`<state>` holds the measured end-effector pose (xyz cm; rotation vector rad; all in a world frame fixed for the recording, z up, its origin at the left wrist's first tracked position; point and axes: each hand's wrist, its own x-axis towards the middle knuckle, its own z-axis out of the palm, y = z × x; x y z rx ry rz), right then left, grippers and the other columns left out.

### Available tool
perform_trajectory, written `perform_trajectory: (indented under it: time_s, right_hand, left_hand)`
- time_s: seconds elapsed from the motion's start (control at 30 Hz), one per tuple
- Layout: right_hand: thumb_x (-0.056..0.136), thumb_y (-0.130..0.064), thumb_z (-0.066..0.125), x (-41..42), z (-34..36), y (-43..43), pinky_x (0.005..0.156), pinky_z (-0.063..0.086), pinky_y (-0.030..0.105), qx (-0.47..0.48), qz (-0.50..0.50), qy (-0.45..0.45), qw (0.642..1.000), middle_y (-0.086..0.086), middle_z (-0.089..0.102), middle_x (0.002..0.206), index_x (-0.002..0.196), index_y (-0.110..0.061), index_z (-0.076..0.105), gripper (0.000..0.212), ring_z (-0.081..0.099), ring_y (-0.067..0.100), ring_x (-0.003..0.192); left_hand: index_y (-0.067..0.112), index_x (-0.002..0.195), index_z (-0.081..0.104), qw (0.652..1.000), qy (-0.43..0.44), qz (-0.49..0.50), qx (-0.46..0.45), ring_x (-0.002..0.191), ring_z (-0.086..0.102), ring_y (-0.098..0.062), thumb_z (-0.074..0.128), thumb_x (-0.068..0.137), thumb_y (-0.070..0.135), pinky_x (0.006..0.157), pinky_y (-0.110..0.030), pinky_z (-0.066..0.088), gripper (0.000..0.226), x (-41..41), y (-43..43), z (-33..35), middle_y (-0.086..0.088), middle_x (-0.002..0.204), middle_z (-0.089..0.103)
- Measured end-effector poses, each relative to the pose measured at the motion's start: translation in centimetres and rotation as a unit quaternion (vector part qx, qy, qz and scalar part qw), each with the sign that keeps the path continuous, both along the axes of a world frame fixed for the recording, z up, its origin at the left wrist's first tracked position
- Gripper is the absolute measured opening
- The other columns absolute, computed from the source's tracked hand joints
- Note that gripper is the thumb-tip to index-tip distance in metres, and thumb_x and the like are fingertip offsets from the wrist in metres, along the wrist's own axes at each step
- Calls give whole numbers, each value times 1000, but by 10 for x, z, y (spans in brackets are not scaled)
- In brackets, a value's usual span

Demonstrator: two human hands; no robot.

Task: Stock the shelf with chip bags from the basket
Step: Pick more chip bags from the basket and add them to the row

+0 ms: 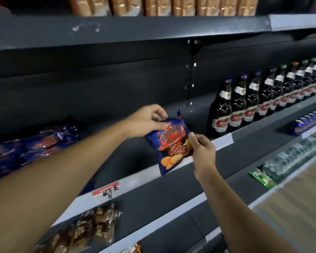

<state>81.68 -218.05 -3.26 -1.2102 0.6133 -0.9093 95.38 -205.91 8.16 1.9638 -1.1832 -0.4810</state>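
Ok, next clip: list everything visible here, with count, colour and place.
held bag: 1, blue with red print, over the middle shelf's front edge
stocked bags: several, blue, middle shelf, left
shelf: several tiers, dark grey
bottles: long row, dark, middle shelf, right
tan packs: a row, top shelf
price tag: 1, red and white, middle shelf's edge
brown packs: a few, lower shelf, left
blue packs: a row, below the bottles
green packs: a row, lower right
left hand: pinches the held bag's top
right hand: pinches its right edge
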Motion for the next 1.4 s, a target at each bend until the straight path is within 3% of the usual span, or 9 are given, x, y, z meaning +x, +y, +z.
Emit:
perform_trajectory:
  time_s: [0.13, 0.23, 0.37, 0.53, 0.7, 0.87, 1.0, 1.07, 1.4]
  right_hand:
    - [96, -11, 66, 51, 4, 17, 85, 54, 36, -39, 92, 11, 995, 1, 72, 79, 89, -9, 73, 9, 66, 17, 81]
    - [93, -10, 68, 94, 3, 29, 97, 55, 49, -94, 141, 60, 984, 7, 78, 94, 91, -21, 76, 13, 73, 28, 98]
    - [92, -14, 70, 151, -2, 45, 94, 57, 46, -105, 141, 94, 980, 3, 77, 91, 83, -28, 72, 16, 71, 20, 93]
    - [96, -13, 66, 202, -12, 61, 63, 48, 28, -79, 140, 115, 980, 1, 69, 83, 78, -30, 66, 25, 58, 11, 68]
    - [95, -13, 66, 231, -21, 76, 66, 53, 31, -90, 145, 145, 975, 0, 68, 78, 74, -31, 65, 28, 59, 11, 64]
    - [93, -13, 69, 253, -19, 84, 74, 61, 34, -71, 142, 163, 974, 3, 73, 84, 85, -26, 69, 14, 65, 11, 59]
    - [93, -13, 70, 253, -20, 84, 71, 61, 31, -60, 135, 160, 976, 3, 72, 80, 82, -25, 67, 17, 66, 12, 60]
    - [94, -12, 69, 251, -18, 83, 74, 62, 33, -52, 135, 160, 977, 2, 71, 77, 80, -26, 65, 20, 67, 15, 63]
    - [97, -8, 62, 215, -10, 73, 72, 60, 27, -21, 130, 143, 981, 3, 72, 96, 111, -14, 71, 18, 72, 20, 84]
  left_hand:
    - [13, 106, 61, 997, -47, 53, 34, 85, 64, -11, 71, 87, 9, 65, -17, 53, 22, 49, 30, 27, -2, 103, 66]
    - [18, 99, 61, 993, -63, 78, 66, 88, 63, -16, 70, 87, 9, 70, -23, 50, 17, 87, 50, 33, -5, 103, 66]
    - [16, 104, 63, 987, -88, 105, 86, 90, 62, -13, 68, 88, 9, 72, -23, 50, 19, 133, 73, 29, -1, 100, 66]
    - [11, 111, 67, 975, -125, 136, 122, 91, 63, -11, 66, 88, 2, 76, -19, 46, 25, 182, 96, 12, 0, 96, 67]
    - [10, 107, 71, 959, -173, 180, 132, 79, 58, -2, 63, 89, 0, 67, -13, 44, 22, 209, 117, -5, 1, 93, 66]
    - [20, 98, 70, 930, -265, 229, 112, 90, 64, -14, 62, 90, 4, 74, -24, 47, 20, 214, 125, -17, 6, 89, 65]
    - [23, 107, 67, 870, -420, 209, 148, 109, 57, -20, 58, 94, 16, 93, -32, 40, 18, 210, 123, -23, 3, 112, 66]
    - [23, 108, 66, 856, -455, 200, 143, 114, 51, -21, 58, 94, 18, 96, -34, 35, 18, 210, 123, -22, 2, 116, 64]
    - [18, 106, 63, 875, -413, 230, 106, 103, 58, -24, 61, 92, 17, 86, -32, 43, 14, 185, 117, -7, -2, 114, 59]
